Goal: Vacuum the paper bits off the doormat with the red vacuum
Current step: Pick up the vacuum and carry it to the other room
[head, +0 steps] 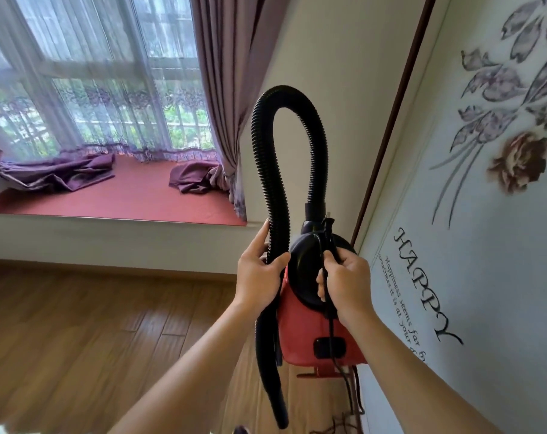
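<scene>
Above the wooden floor (78,324), close to the decorated wall (453,214): red vacuum (316,327), carried clear of the floor, black hose (265,145) looping upward, nozzle hanging down.
Progress: seemingly at the start; doormat and paper bits out of view, no suction under way, all cleaning left.
Left hand (259,277): thumb and fingers wrapped round the hose beside the body.
Right hand (344,280): fingers curled, gripping the black cord (331,314) against the vacuum's black top.
</scene>
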`<state>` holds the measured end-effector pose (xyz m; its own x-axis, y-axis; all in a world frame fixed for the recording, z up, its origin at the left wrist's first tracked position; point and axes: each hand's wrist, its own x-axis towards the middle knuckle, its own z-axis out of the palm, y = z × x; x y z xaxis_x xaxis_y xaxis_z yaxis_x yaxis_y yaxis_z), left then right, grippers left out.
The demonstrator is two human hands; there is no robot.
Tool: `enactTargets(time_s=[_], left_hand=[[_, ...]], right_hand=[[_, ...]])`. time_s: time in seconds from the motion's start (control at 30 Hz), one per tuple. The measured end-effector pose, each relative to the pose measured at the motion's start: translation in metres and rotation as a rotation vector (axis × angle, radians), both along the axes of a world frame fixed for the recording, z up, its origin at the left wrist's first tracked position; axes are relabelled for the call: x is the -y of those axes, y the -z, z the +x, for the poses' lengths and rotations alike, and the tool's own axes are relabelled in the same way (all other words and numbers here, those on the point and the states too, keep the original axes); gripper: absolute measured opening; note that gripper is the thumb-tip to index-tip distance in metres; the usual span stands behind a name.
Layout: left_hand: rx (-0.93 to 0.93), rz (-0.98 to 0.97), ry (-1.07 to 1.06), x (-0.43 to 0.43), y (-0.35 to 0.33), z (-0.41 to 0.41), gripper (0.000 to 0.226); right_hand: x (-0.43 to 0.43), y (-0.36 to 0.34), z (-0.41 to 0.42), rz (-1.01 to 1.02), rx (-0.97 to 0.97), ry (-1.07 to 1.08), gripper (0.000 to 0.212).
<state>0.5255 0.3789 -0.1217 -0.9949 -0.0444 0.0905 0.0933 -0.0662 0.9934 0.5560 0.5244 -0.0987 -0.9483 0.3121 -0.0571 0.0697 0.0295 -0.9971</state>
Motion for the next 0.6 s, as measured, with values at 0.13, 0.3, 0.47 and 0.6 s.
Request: enactTargets(time_s=[0.13, 0.3, 0.47, 0.6], left_hand=[[0.031, 0.042, 0.019, 0.005, 0.017, -0.051, 0.077], [0.074, 0.079, 0.043, 0.013, 0.041, -0.116, 0.077], [0.139, 0.092, 0.111, 0.018, 0.061, -0.174, 0.075], [0.203, 0.045, 0.143, 0.011, 0.077, -0.209, 0.074]], right_hand=[[0.004, 0.014, -0.049, 0.021, 0.028, 0.019, 0.028], [0.012, 0.035, -0.114, 0.028, 0.078, 0.059, 0.028], [0.016, 0.056, -0.166, 0.021, 0.152, 0.115, 0.027], [0.012, 0.074, -0.193, -0.006, 0.203, 0.164, 0.026]])
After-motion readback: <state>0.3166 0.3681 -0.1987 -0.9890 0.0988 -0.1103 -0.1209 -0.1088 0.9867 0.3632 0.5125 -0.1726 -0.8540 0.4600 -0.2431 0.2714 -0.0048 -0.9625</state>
